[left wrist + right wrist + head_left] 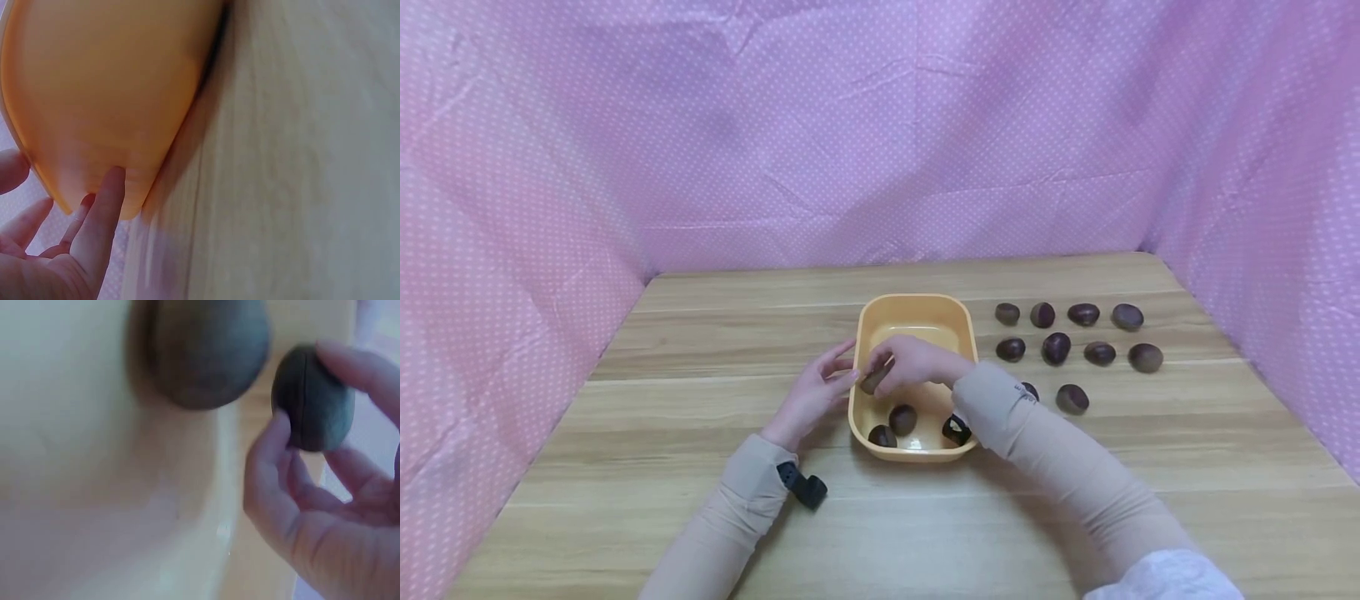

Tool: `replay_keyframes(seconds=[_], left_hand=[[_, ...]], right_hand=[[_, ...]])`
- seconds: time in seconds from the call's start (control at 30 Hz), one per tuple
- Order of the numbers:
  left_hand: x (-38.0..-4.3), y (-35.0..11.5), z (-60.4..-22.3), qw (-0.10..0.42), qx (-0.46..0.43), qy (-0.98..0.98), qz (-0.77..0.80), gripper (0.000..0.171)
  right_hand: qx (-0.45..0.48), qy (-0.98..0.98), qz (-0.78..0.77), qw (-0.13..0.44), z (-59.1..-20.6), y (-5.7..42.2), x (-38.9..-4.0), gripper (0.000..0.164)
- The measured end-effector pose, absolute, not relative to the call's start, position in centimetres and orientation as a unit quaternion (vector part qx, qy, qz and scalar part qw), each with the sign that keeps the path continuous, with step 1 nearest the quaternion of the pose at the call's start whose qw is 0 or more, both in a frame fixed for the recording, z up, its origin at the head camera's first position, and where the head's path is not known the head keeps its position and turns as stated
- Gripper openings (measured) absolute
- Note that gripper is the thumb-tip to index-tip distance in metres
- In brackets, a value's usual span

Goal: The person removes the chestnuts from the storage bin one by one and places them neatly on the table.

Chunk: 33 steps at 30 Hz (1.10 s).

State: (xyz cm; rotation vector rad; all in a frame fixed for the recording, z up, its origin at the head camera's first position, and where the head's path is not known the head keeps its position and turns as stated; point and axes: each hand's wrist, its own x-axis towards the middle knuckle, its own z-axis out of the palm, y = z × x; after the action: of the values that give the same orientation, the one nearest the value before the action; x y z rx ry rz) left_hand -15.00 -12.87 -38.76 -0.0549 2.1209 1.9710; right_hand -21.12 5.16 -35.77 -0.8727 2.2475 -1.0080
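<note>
A yellow plastic basin stands on the table in the head view. Inside it, my right hand pinches a brown chestnut between thumb and fingers, near the left wall. Two other chestnuts, one round and one darker, lie at the basin's near end. My left hand is at the basin's left side, its fingers extended; the left wrist view has its fingertips against the outer wall and the thumb by the rim. In the right wrist view a blurred chestnut appears large beside the held one.
Right of the basin, several chestnuts lie in rows on the wooden table, among them a back-row one and a near one. My right forearm partly covers another chestnut. Pink dotted cloth hangs around the table.
</note>
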Motion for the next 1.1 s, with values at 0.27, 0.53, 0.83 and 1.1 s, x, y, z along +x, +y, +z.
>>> replay_keyframes(seconds=[0.27,0.53,0.83,1.1], left_hand=[[-15.0,-13.0,-38.8,0.128,-0.027,0.734,0.667,0.058],[-15.2,-13.0,-38.6,0.129,-0.019,0.732,0.669,0.058],[-15.2,-13.1,-38.9,0.131,-0.018,0.734,0.666,0.058],[-15.2,-12.9,-38.8,0.125,-0.029,0.732,0.669,0.059]], right_hand=[[-0.288,0.835,-0.406,0.234,-35.3,5.4,-21.5,0.031],[-0.295,0.832,-0.422,0.207,-33.1,6.0,-21.3,0.033],[-0.305,0.825,-0.423,0.216,-30.7,7.3,-20.4,0.033],[-0.319,0.83,-0.41,0.202,-30.3,9.4,-19.4,0.032]])
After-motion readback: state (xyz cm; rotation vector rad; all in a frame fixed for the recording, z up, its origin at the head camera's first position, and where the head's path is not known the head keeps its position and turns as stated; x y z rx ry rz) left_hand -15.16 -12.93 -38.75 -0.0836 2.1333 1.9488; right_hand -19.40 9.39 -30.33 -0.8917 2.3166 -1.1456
